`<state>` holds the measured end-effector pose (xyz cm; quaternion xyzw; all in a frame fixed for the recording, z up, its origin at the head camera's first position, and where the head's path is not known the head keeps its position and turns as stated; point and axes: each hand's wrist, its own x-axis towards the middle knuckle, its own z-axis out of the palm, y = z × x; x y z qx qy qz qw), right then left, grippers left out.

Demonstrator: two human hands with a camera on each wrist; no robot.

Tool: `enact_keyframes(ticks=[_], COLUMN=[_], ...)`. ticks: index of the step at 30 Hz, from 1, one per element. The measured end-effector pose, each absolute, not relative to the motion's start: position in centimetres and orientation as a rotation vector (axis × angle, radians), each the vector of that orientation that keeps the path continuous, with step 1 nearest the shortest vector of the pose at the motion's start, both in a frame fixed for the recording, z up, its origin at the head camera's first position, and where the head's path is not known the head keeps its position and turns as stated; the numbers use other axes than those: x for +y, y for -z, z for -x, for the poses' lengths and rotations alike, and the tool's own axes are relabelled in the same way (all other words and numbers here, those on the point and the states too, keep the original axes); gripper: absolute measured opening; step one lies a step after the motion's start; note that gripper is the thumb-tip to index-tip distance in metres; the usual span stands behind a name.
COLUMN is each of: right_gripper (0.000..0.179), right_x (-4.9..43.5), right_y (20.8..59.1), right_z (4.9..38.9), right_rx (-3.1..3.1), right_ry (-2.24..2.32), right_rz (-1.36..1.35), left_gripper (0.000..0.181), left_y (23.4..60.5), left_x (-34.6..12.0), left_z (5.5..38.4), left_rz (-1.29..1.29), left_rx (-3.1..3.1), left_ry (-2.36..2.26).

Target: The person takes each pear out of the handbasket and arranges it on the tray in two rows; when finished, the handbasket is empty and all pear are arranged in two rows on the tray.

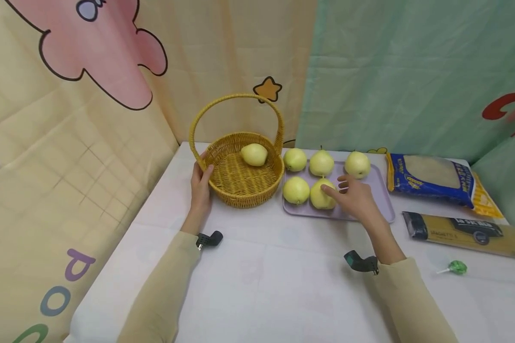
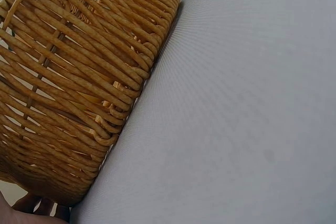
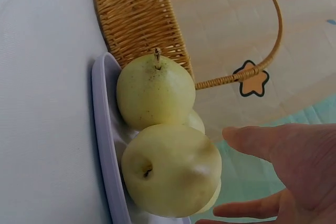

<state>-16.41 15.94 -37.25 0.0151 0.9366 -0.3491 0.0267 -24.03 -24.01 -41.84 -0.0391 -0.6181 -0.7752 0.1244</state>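
Note:
A wicker basket [image 1: 244, 195] with a tall hoop handle stands at the back left of the table, one pale yellow pear [image 1: 254, 155] inside it. My left hand [image 1: 200, 188] holds the basket's left side, thumb at the rim; in the left wrist view the fingers [image 2: 39, 211] are partly hidden by the wicker. Several more pears sit in two rows on a lilac tray [image 1: 379, 193]. Above the front-row pear [image 1: 322, 195] hovers my right hand [image 1: 355, 196], thumb and fingers spread apart. In the right wrist view a gap separates the thumb from that pear [image 3: 170, 169].
Right of the tray lie a blue and yellow bag [image 1: 433, 178] and a long spaghetti packet [image 1: 472, 234]. A green lollipop [image 1: 457, 267] lies in front of them. Printed curtains [image 1: 240, 47] hang close behind the table and along its left side.

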Motion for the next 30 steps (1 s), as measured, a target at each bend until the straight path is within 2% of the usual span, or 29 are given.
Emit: enact_keyframes(ticks=[5,21,30], right_gripper=[0.082,0.056,0.055], right_x=[15.9,14.3,12.2], right_y=[36.6,36.4,36.7], right_z=[16.4,16.3,16.9], right_rx=[2.951,3.109,3.046], right_ry=[1.156,1.442,1.524], right_rz=[-0.048,0.114,0.235], left_gripper=[0.056,0.056,0.055], left_y=[41.7,42.0,42.0], left_x=[-24.1,-24.3,-24.0], left_z=[24.1,24.1,24.1], left_rz=[0.119,0.107,0.108], left_rx=[-1.789,-1.793,-1.801], left_ry=[2.256,2.253,2.252])
